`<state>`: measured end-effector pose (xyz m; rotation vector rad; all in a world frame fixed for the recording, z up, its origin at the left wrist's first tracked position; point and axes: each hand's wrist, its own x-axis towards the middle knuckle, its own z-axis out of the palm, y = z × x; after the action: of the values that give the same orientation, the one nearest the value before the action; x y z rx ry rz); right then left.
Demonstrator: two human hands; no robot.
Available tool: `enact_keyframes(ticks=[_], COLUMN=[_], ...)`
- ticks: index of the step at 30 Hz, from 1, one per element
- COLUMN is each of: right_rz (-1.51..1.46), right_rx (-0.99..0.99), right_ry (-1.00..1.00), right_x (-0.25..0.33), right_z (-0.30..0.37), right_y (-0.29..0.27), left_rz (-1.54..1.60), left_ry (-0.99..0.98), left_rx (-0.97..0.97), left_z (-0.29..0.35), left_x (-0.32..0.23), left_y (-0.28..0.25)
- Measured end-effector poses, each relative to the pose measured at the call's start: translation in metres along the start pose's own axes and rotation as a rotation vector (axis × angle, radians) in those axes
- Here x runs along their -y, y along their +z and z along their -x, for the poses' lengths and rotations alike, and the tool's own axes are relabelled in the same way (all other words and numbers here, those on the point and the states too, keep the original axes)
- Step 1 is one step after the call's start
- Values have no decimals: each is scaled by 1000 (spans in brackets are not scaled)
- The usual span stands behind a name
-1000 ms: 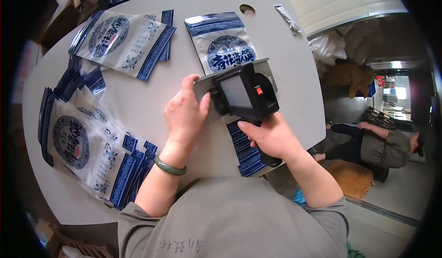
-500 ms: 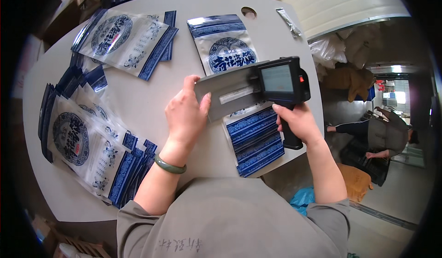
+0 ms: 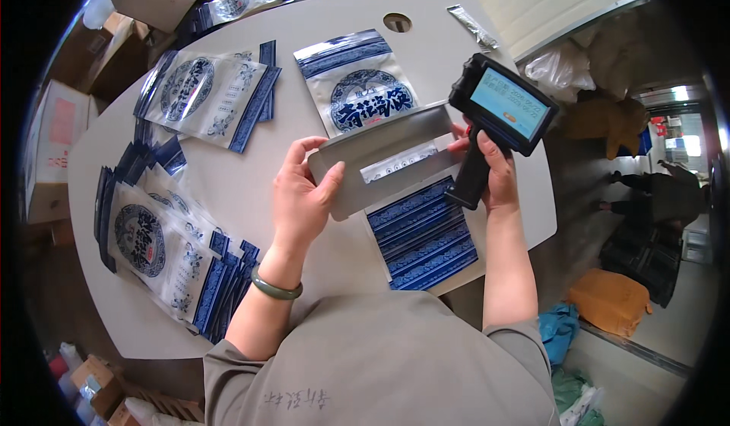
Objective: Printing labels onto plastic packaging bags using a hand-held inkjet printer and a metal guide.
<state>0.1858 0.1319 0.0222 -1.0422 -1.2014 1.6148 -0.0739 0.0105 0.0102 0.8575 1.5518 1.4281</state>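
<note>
My left hand (image 3: 299, 198) grips the left end of a flat grey metal plate (image 3: 380, 141), thumb on top. A narrow slot in the plate shows part of a printed surface beneath. In my right hand (image 3: 498, 173) is a black handheld printer (image 3: 475, 169) with a lit screen, held by its handle and tilted, over the plate's right end. Fingers of that hand also reach to the plate's right edge. Under the plate lies a stack of white-and-blue printed pouches (image 3: 426, 236), its middle covered.
On the left of the white table (image 3: 304, 84) are more pouches, a spread pile (image 3: 152, 236) and a smaller pile (image 3: 205, 99). A small packet (image 3: 473, 27) lies near a round hole (image 3: 397, 23). Cartons stand left; another person (image 3: 669, 194) is at far right.
The printer has come off the plate's right end, moving up and right and tilting over. My right hand has turned with it. The plate stays in my left hand.
</note>
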Motion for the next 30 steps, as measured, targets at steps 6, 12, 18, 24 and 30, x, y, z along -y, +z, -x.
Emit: enact_keyframes(ticks=[6, 12, 18, 24, 30], right_rz=[-98, -335, -505, -631, -607], right_rx=[-4, -136, -188, -105, -5], right_ry=[-36, -70, -65, -48, 13], right_x=[-10, -15, -13, -13, -19], right_z=[0, -2, -2, -3, -3], right_y=[-10, -17, -22, -22, -30], left_rz=[74, 87, -1077, -733, -562], left_ry=[72, 12, -21, -36, 193], left_rx=[73, 98, -153, -213, -179], left_z=[0, -26, -52, -53, -29], left_x=[-11, -20, -18, -1, -21], left_y=[17, 6, 24, 9, 3])
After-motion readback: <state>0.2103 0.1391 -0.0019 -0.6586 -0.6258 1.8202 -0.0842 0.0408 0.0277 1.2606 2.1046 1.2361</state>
